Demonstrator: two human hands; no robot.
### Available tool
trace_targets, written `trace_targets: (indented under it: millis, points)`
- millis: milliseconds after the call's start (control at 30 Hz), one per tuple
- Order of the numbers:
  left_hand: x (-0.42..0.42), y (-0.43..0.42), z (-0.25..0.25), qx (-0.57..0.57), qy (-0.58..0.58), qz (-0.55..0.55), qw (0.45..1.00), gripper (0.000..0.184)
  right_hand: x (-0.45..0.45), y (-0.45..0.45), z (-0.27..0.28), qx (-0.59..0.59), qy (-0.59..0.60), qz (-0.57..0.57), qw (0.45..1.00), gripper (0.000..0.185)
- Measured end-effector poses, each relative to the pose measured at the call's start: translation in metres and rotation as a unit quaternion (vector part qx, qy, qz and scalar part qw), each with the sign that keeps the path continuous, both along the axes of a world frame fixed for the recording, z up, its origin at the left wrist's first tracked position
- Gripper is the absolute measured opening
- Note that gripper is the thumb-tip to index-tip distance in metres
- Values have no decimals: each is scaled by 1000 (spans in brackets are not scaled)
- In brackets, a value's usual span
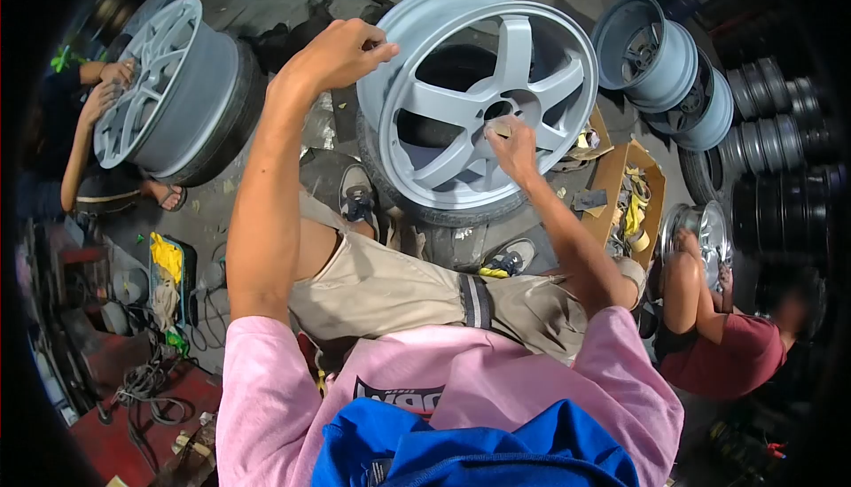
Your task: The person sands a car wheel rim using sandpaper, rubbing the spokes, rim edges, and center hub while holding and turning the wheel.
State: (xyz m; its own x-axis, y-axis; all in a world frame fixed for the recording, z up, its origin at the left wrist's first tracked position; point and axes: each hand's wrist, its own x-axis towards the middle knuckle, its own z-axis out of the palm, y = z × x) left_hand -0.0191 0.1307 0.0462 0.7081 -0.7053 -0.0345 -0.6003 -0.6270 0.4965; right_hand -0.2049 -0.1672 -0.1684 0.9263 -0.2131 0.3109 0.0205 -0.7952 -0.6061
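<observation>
A grey five-spoke wheel rim [461,115] lies tilted on a black tyre [434,215] in front of me. My left hand [341,53] is at the upper left of the rim, fingers curled at its outer edge; the wrist and the back of the hand hide part of the grip. Close to the hub, my right hand [514,150] is closed on a small beige piece of sandpaper [503,126], held against the face beside the centre hole. Dark openings show between the spokes.
To the left, another person's hands [111,84] touch a second grey rim [164,88] on a tyre. A cardboard box [612,177] of scraps stands right of my wheel. Stacked rims [651,53] are beyond it. A person in a red shirt [722,358] crouches lower right by a shiny rim.
</observation>
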Motion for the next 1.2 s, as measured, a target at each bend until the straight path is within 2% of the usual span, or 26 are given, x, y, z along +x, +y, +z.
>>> trace_targets:
  millis: [33,67,100,133,167,200,233,300,333,367,433,467,500,567,700,767,800,867,967,1100,1167,1200]
  points:
    - [-1,-2,1,-1,-3,-4,1000,42,1,9,-4,154,9,-83,984,20]
    - [-2,-4,0,1,-6,-9,1000,42,6,13,-6,235,6,-103,966,19]
    - [-4,-6,-1,-10,1,-9,1000,43,12,17,-5,238,2,-108,965,19]
    - [-6,-9,-1,-22,8,-9,1000,43,19,20,-1,418,13,-148,896,17]
    - [-8,-12,-1,-21,4,-13,1000,43,25,20,4,583,24,-179,792,17]
    - [-10,-13,0,-23,8,-10,1000,43,29,15,4,647,11,-173,743,14]
    - [-11,-14,2,-25,12,-7,1000,43,33,11,3,649,7,-173,741,14]
    - [-12,-17,3,-13,17,0,1000,42,38,8,0,733,-53,-215,643,11]
    - [-11,-17,1,-14,17,-2,1000,42,36,8,0,739,-64,-222,634,15]
    - [-10,-18,0,-15,16,-4,1000,41,34,7,-1,739,-67,-222,633,15]
    - [-8,-16,-1,-23,5,-15,1000,41,26,5,-9,700,-176,-228,653,18]
    - [-7,-14,0,-31,-6,-23,999,41,17,0,-12,671,-192,-217,682,22]
    - [-5,-12,-1,-32,-10,-21,999,41,7,-4,-10,672,-193,-213,683,22]
    - [-3,-8,-1,-23,-7,-3,1000,40,-12,-7,-5,606,-131,-280,733,26]
    - [-4,-5,5,-17,3,6,1000,42,-50,-12,-35,654,-92,-222,717,28]
    - [-5,-5,5,-15,8,2,1000,42,-56,-8,-48,546,-91,-222,803,28]
    - [-6,-6,5,-18,8,5,1000,42,-53,-6,-46,546,-91,-224,802,28]
    - [-7,-6,2,-20,9,8,1000,42,-40,1,-31,415,-93,-240,872,25]
    - [-5,-9,2,-28,9,2,1000,42,-14,2,-8,412,-37,-272,869,22]
    - [-9,-8,8,-29,12,4,1000,41,4,-2,-21,395,32,-265,879,21]
    - [-7,-5,8,-35,8,6,999,41,5,-16,-33,157,22,-252,955,20]
    - [-7,-2,6,-38,11,14,999,41,7,-20,-26,156,24,-251,955,20]
